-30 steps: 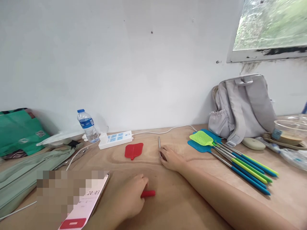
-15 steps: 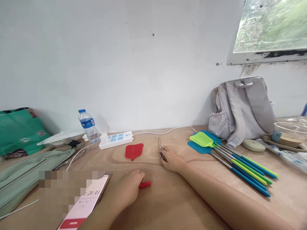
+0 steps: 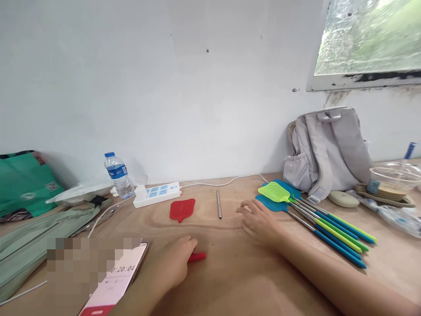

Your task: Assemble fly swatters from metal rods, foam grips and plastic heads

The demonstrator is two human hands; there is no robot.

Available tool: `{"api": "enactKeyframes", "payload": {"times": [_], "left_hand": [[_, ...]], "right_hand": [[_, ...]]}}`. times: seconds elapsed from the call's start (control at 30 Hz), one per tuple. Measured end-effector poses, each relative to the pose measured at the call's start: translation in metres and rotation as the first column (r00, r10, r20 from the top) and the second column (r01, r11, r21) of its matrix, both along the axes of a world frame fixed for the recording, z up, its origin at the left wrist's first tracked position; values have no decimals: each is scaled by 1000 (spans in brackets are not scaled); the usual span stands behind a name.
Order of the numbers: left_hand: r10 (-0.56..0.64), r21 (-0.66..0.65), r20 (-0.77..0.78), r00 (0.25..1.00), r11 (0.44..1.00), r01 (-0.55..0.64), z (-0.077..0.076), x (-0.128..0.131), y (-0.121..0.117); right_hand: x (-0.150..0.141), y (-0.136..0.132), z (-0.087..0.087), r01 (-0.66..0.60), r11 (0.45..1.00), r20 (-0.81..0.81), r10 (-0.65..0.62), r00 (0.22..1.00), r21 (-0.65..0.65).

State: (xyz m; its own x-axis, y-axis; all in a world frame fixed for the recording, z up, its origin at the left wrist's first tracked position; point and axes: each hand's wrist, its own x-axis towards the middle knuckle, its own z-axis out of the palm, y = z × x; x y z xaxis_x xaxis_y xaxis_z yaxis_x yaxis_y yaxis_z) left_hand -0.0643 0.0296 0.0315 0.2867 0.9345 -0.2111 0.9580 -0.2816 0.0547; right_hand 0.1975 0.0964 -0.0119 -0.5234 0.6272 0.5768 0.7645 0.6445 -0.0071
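Phone: The phone (image 3: pixel 123 273) lies face up just beside the left arm. Maybe it lies that way so its numbers can be seen.
Left hand: The left hand (image 3: pixel 176 261) has its fingers curled together on a red handle (image 3: pixel 198 256). The hand is low, near the table (image 3: pixel 237 285), perhaps so the handle does not roll. I cannot see the undersides of the fingers.
Red handle: Only one end pokes out, toward the right. The rest hides under the hand.
Right hand: The right hand (image 3: pixel 258 221) holds nothing. Its fingers bend softly, a little apart, between the metal rod (image 3: pixel 219 205) and the swatters (image 3: pixel 329 228). It touches neither.
Metal rod: It lies loose and straight, one end toward the person and one toward the wall (image 3: pixel 197 109). That looks handy for the right hand.
Red swatter head: The red swatter head (image 3: pixel 182 208) lies flat, its thin neck toward the person, left of the rod and apart from it.
Swatters: They lie close together, heads heaped up. Maybe they sit at the side to leave space for both hands.
Power strip: The power strip (image 3: pixel 159 194) sits back near the wall, likely out of the way.
Backpack: The backpack (image 3: pixel 329 151) seems to lean on the wall, maybe to stay up.
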Motion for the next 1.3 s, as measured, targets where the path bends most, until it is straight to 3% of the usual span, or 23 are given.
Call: {"api": "enactKeyframes", "payload": {"times": [0.13, 0.23, 0.3, 0.47, 0.63, 0.7, 0.77, 0.83, 0.9, 0.97, 1.03, 1.07, 1.1, 1.17, 1.27, 1.3], "left_hand": [[13, 16, 16, 1000, 1000, -13, -2, 0, -1], [24, 30, 21, 999, 999, -25, -4, 0, 0], [36, 11, 13, 999, 999, -36, -4, 1, 1], [43, -13, -26, 999, 999, -44, -6, 2, 5], [25, 31, -25, 999, 999, -24, -8, 3, 5], [15, 42, -33, 999, 999, -14, -9, 2, 5], [14, 58, -56, 998, 998, -11, -8, 1, 4], [14, 86, -50, 999, 996, -10, -2, 2, 1], [4, 146, 34, 999, 989, -9, 10, 8, -7], [-40, 226, 196, 980, 974, -6, 27, 23, -21], [-129, 288, 347, 929, 957, 26, 44, 43, -34], [-151, 297, 406, 901, 955, 26, 50, 54, -38], [-158, 310, 451, 878, 951, 12, 55, 65, -41], [-196, 436, 504, 841, 899, -51, 60, 81, -41], [-268, 685, 438, 858, 718, -125, 60, 89, -32], [-264, 722, 388, 883, 682, -114, 59, 88, -28]], "right_hand": [[71, -24, 0, 283, 944, 126, -306, 944, 172], [121, -35, -3, 485, 854, 142, -512, 847, 187], [144, -38, -4, 558, 820, 134, -572, 810, 127], [164, -30, -13, 608, 790, 136, -595, 792, -83], [165, -19, -19, 537, 838, 92, -530, 843, -94], [164, -19, -13, 490, 868, -9, -492, 871, -76], [158, -23, -1, 451, 886, -209, -463, 861, -105], [145, -29, 14, 389, 898, -445, -439, 780, -205], [121, -36, 31, 225, 909, -657, -409, 633, -350], [90, -44, 48, -149, 899, -844, -313, 436, -411], [55, -51, 65, -467, 808, -931, -267, 251, -358], [39, -55, 74, -563, 765, -950, -254, 179, -311], [22, -58, 82, -620, 736, -961, -249, 123, -270], [-6, -62, 96, -658, 734, -975, -222, 5, -170], [-37, -62, 108, -693, 721, -972, -176, -153, -22], [-44, -61, 109, -706, 708, -967, -176, -185, 6]]}}
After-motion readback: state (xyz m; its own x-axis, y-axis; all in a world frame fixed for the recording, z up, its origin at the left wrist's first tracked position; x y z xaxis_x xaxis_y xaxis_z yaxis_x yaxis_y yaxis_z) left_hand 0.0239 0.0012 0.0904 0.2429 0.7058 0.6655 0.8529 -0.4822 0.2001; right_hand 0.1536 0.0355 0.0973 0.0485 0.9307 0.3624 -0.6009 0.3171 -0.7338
